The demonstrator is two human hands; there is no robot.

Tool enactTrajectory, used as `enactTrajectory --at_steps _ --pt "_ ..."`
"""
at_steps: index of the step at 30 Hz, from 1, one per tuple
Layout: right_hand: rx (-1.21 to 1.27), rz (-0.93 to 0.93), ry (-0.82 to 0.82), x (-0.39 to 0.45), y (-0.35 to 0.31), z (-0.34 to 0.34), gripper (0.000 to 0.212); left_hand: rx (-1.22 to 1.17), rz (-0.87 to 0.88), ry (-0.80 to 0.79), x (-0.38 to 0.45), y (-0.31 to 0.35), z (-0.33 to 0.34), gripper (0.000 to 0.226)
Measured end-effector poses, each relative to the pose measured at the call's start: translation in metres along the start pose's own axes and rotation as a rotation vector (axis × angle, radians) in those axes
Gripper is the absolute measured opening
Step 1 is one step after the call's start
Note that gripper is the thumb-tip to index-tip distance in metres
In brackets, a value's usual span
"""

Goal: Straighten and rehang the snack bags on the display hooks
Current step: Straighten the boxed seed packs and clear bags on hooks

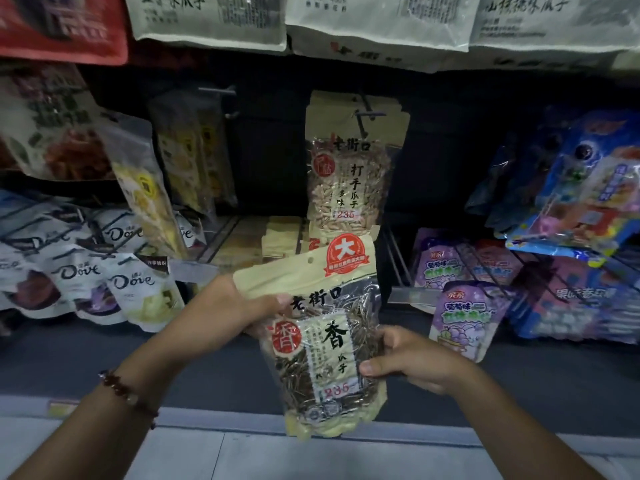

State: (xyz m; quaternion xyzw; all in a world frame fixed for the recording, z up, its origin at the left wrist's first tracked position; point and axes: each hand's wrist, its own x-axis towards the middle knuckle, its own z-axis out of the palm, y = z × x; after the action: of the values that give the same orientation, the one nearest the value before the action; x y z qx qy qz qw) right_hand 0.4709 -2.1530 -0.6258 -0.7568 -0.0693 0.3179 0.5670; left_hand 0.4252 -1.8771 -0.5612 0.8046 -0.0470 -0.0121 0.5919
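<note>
I hold a tan sunflower-seed bag (322, 341) with a clear window and a red round badge in front of the display, off any hook. My left hand (225, 310) grips its upper left part, thumb across the front. My right hand (408, 362) grips its right edge lower down. The bag's punched hang hole points up and slightly left. Directly above it, a similar tan seed bag (346, 178) hangs on a metal display hook (367, 114) with more bags behind it.
Dove chocolate pouches (86, 271) hang at the left, yellow snack bags (152, 199) above them. Purple candy bags (464, 313) and blue packets (581, 188) fill the right. Large pale bags (374, 22) hang along the top. A bare hook (221, 91) sticks out left of centre.
</note>
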Motion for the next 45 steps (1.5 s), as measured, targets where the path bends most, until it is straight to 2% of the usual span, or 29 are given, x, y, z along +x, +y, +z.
enactTrajectory --at_steps 4,9,12,16,18,22,26,31,35,39,42,45 --pt "-0.148 0.031 -0.06 0.01 0.005 0.004 0.039 0.175 -0.046 -0.025 0.001 -0.011 -0.003 0.009" --pt "-0.516 0.066 -0.104 0.03 0.015 0.015 0.036 0.486 -0.031 -0.192 0.002 -0.032 -0.001 0.025" --pt "-0.556 0.043 -0.104 0.042 0.013 0.019 0.023 0.661 -0.005 -0.23 0.005 -0.042 0.0 0.032" --pt "-0.58 -0.104 0.093 0.052 -0.003 0.028 0.033 0.95 -0.014 -0.298 0.009 -0.051 0.006 0.034" --pt "-0.653 -0.197 0.228 0.056 -0.01 0.032 0.048 1.008 -0.043 -0.302 0.013 -0.058 0.004 0.032" --pt "-0.883 -0.373 0.371 0.072 -0.017 0.041 0.065 1.02 -0.106 -0.294 0.019 -0.068 -0.007 0.033" --pt "-0.999 -0.4 0.436 0.092 -0.025 0.05 0.065 0.959 -0.163 -0.285 0.021 -0.08 -0.016 0.03" --pt "-1.01 -0.408 0.502 0.117 -0.028 0.051 0.063 0.891 -0.201 -0.295 0.024 -0.092 -0.021 0.027" --pt "-1.033 -0.43 0.569 0.139 -0.031 0.051 0.056 0.904 -0.183 -0.296 0.027 -0.098 -0.026 0.028" --pt "-1.003 -0.459 0.681 0.152 -0.038 0.049 0.031 0.893 -0.175 -0.281 0.028 -0.099 -0.031 0.03" --pt "-0.944 -0.431 0.7 0.158 -0.042 0.049 0.018 0.867 -0.168 -0.258 0.029 -0.103 -0.037 0.038" --pt "-0.885 -0.417 0.683 0.158 -0.043 0.051 0.014 0.805 -0.17 -0.236 0.03 -0.108 -0.045 0.046"
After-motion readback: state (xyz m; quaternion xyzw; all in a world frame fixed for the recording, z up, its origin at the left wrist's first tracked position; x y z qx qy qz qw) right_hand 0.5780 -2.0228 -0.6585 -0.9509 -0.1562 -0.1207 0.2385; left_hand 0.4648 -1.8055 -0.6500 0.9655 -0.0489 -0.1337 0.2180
